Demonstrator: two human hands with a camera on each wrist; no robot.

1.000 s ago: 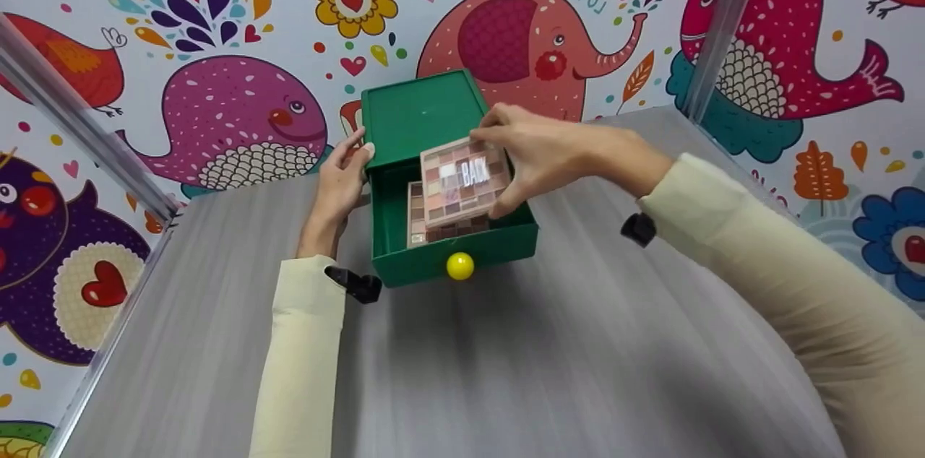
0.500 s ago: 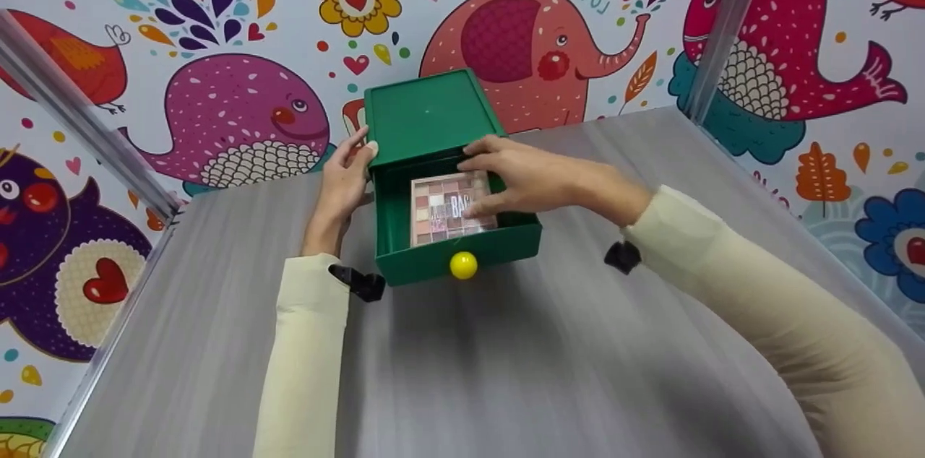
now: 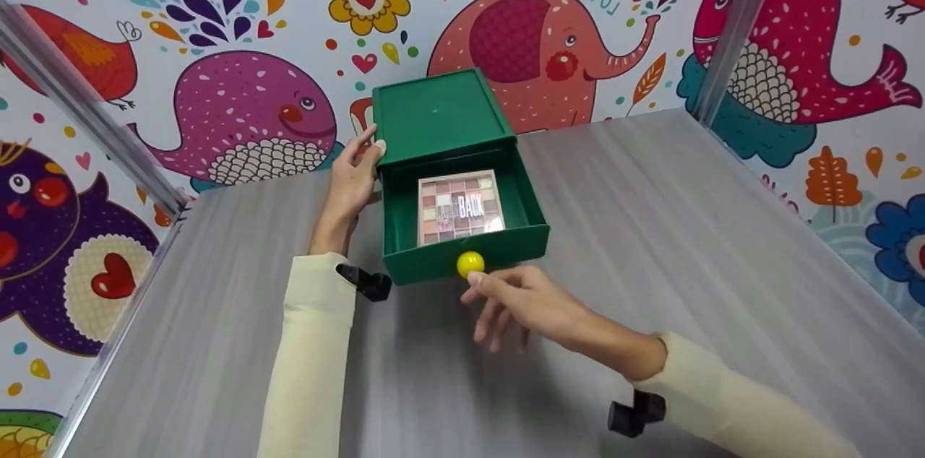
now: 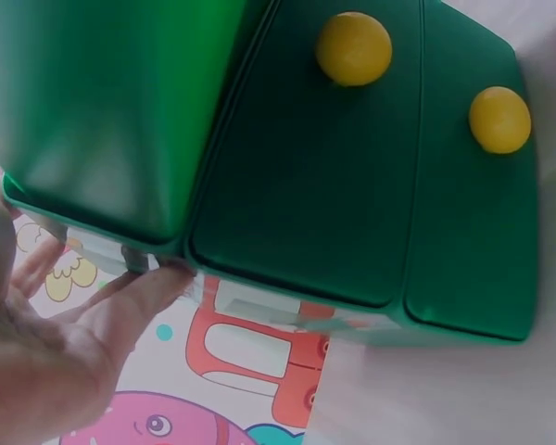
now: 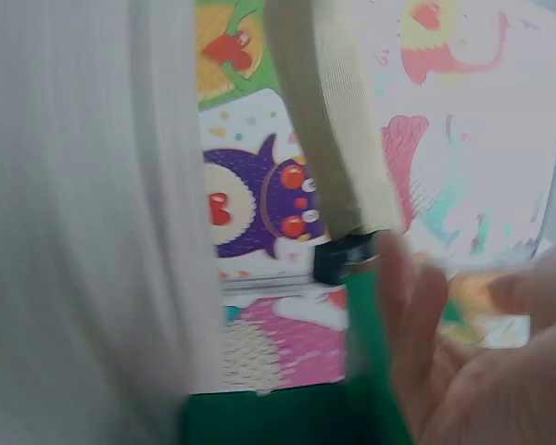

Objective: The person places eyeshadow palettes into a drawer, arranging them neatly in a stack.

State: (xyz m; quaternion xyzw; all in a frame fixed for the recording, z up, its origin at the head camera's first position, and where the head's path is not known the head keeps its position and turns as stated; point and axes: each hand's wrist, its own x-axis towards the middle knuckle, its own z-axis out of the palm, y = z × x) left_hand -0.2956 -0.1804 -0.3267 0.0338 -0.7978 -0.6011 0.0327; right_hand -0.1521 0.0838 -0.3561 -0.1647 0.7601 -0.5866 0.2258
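A green drawer cabinet has its top drawer pulled out. Inside lies a pinkish eyeshadow palette, its clear lid printed with "BACK"; the one seen under it earlier is hidden. My left hand rests on the cabinet's left side, thumb near the front edge; in the left wrist view, the same hand lies along the side wall. My right hand is just below the drawer's yellow knob, thumb and forefinger overlapping it, other fingers loose. In the right wrist view that hand is blurred.
Lower drawers with a yellow knob and another knob are closed under the pulled-out one. The cabinet stands on a grey wood-grain table, close to a wall printed with cartoon animals. Metal posts stand at the corners.
My right hand lowered a palette into the drawer, let it go, and moved out and down to the front knob. My left hand stays at the cabinet's side.
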